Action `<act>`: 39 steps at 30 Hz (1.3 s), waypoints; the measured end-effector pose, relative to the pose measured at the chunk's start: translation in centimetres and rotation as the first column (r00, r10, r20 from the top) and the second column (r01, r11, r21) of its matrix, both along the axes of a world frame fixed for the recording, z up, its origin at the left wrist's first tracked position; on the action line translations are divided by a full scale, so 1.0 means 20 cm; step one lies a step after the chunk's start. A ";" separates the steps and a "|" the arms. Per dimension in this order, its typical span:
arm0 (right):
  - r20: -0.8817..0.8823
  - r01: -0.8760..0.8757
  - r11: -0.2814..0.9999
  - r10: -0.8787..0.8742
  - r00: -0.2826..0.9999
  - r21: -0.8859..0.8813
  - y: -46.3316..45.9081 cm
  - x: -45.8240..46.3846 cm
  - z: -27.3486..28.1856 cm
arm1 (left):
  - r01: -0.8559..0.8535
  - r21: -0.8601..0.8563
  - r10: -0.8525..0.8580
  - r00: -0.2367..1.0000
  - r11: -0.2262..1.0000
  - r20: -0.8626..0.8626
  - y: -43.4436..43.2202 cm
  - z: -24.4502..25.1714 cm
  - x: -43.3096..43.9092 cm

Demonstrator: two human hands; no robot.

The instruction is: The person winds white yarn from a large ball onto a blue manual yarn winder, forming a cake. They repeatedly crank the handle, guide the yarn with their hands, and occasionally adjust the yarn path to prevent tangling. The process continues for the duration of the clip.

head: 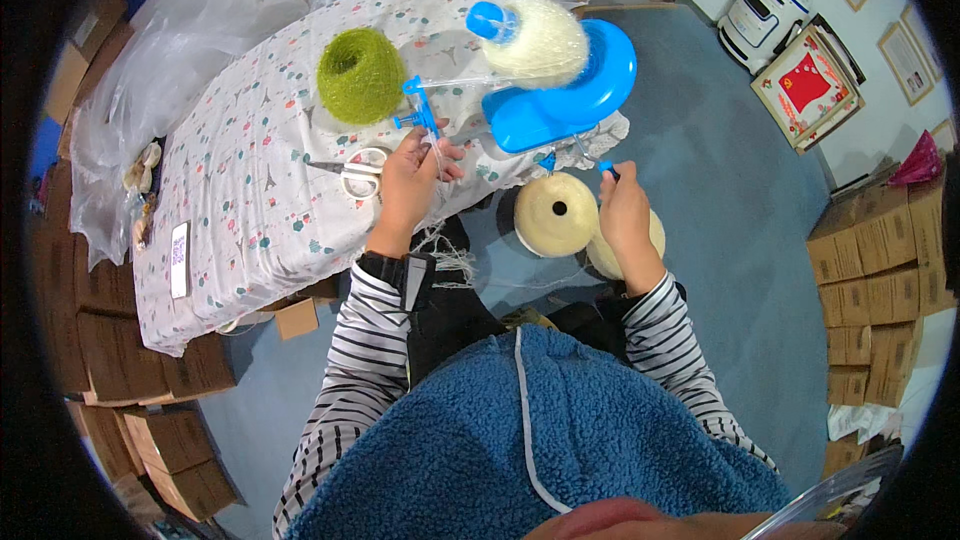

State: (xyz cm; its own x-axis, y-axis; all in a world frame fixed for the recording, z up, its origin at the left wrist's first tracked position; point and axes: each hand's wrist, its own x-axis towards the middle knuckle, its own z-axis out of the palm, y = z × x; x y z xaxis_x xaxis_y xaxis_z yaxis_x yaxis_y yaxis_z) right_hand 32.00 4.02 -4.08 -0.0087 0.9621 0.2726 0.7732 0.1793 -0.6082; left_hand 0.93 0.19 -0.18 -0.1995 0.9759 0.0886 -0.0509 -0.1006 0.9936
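Note:
A blue plastic yarn winder (536,120) stands at the table's edge, a ball of cream yarn (544,41) tilted on its spindle. My right hand (627,210) is closed around the blue knob of its crank (609,169). My left hand (420,171) is below the winder's blue yarn guide arm (424,109), fingers curled at the pale strands; its exact hold is unclear. Strands run from the guide to the ball. A green yarn ball (361,76) and white-handled scissors (361,174) lie left of the guide. Two cream yarn cones (555,229) are below the table's edge.
The table wears a patterned white cloth (255,157), with a phone (180,260) near its left end and plastic sheeting (172,67) along the far side. Cardboard boxes (870,270) are stacked at right, others (172,442) at lower left. A white robot-shaped machine (765,15) stands at upper right.

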 end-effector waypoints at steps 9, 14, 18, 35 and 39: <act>-0.256 -0.087 0.990 0.056 0.965 -0.110 0.04 0.01 -0.07 | -0.057 -0.054 0.049 0.988 0.997 -0.145 -0.03 0.06 0.04; -0.458 -0.200 0.970 0.115 0.881 -0.140 0.04 -0.01 -0.11 | -0.117 0.016 0.117 0.950 0.993 -0.289 -0.03 0.07 0.07; -0.570 -0.257 0.957 0.137 0.810 -0.135 0.00 -0.07 -0.14 | -0.145 0.020 0.144 0.933 0.989 -0.329 -0.03 0.07 0.07; -0.975 -0.323 0.932 -0.105 0.195 -0.165 -0.12 -0.29 0.23 | -0.120 0.020 0.120 0.929 0.993 -0.349 -0.03 0.07 0.05; -0.998 -0.364 0.930 -0.058 0.014 -0.059 -0.04 -0.18 0.31 | -0.105 0.011 0.103 0.948 0.994 -0.301 -0.03 0.05 0.05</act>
State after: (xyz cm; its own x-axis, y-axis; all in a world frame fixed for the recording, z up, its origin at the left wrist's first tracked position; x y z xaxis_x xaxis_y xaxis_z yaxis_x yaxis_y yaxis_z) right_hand 28.34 3.17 2.20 -0.0963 0.9941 -0.0503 -0.6210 -0.0995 -0.7775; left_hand 1.97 -0.43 0.88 -0.2652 0.9517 0.1548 0.2609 -0.0838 0.9617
